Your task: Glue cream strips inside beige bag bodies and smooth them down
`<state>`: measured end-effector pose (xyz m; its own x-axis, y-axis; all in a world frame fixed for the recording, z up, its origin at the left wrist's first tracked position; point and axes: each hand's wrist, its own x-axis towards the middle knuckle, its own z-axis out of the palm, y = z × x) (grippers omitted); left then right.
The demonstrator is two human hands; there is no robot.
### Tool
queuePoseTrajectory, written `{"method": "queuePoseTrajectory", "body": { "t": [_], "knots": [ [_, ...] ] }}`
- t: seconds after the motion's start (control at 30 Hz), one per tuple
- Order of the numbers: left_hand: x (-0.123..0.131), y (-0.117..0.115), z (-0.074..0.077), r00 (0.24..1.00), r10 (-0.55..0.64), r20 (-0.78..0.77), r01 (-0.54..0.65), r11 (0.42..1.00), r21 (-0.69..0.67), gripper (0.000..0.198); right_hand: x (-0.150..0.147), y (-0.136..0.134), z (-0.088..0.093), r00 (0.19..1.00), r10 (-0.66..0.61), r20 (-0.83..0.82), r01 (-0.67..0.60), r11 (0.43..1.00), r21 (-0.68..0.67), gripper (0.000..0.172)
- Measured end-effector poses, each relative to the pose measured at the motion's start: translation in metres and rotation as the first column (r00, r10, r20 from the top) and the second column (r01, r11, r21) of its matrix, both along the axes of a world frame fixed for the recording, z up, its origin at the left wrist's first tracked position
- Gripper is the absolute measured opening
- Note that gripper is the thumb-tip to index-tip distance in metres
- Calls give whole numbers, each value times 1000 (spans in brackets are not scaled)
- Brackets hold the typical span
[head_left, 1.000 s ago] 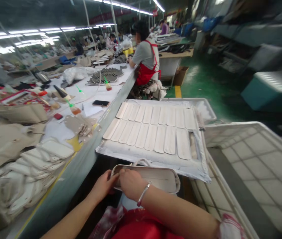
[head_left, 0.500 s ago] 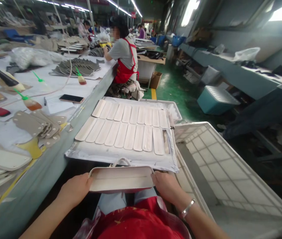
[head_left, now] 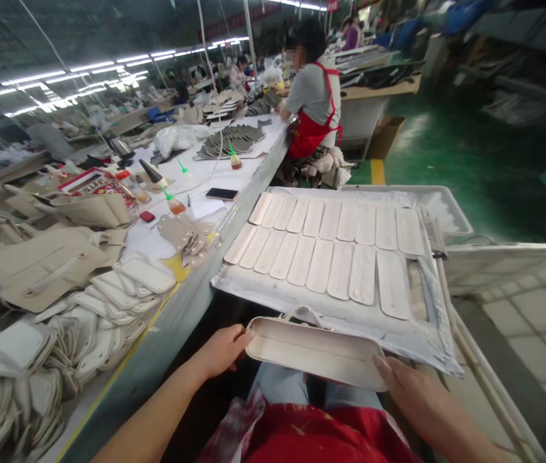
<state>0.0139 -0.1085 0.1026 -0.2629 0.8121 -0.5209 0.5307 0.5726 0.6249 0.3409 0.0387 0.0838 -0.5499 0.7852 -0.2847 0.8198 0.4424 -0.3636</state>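
A cream handbag (head_left: 311, 350) is held over my lap, its long shallow rimmed face turned up toward me. A strap handle (head_left: 309, 315) with metal fittings shows at its far edge. My left hand (head_left: 227, 350) grips the left end, fingers closed on the rim. At the right end my right hand (head_left: 405, 382) is closed on the bag, thumb over the edge. Just beyond lies a white-covered board (head_left: 273, 292) bearing two rows of cream rounded strips (head_left: 340, 270). The underside of the bag is hidden.
The workbench (head_left: 200, 315) on my left carries stacked cream pieces (head_left: 17, 354), a tan bag (head_left: 45, 260), glue bottles (head_left: 173, 204) and a phone (head_left: 222, 193). White crates (head_left: 509, 251) stand to the right. A co-worker in a red apron (head_left: 311, 132) sits ahead at the bench.
My view has swung left, bringing more of the bench into sight. Both hands still hold the bag, which now slants down toward its right end.
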Motion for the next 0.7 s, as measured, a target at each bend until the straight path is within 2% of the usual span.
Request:
{"method": "queuePoseTrajectory", "body": {
  "t": [0.1, 0.17, 0.27, 0.5, 0.6, 0.7],
  "knots": [
    [6, 6, 2, 922, -166, -351, 170, 985, -19, 38, 1, 3, 0, 996, 31, 87, -24, 997, -80, 38],
    [7, 11, 2, 886, -204, -417, 214, 977, -23, 33, 0, 5, 2, 990, 39, 135, -25, 994, -105, 34],
    [5, 16, 0, 884, -230, -408, 236, 971, -36, 30, -1, 4, 2, 988, 66, 137, -48, 990, -131, 31],
    [-5, 21, -11, 923, -237, -303, 250, 968, 5, 32, -2, -4, 4, 986, 34, 161, -16, 993, -115, 30],
    [-7, 20, -13, 948, -221, -227, 236, 971, 39, 33, -2, -5, 6, 981, 27, 194, -7, 995, -102, 29],
    [-10, 17, -15, 975, -205, -87, 209, 977, 38, 37, -1, -3, 5, 984, 28, 174, -3, 990, -140, 30]
  ]
}}
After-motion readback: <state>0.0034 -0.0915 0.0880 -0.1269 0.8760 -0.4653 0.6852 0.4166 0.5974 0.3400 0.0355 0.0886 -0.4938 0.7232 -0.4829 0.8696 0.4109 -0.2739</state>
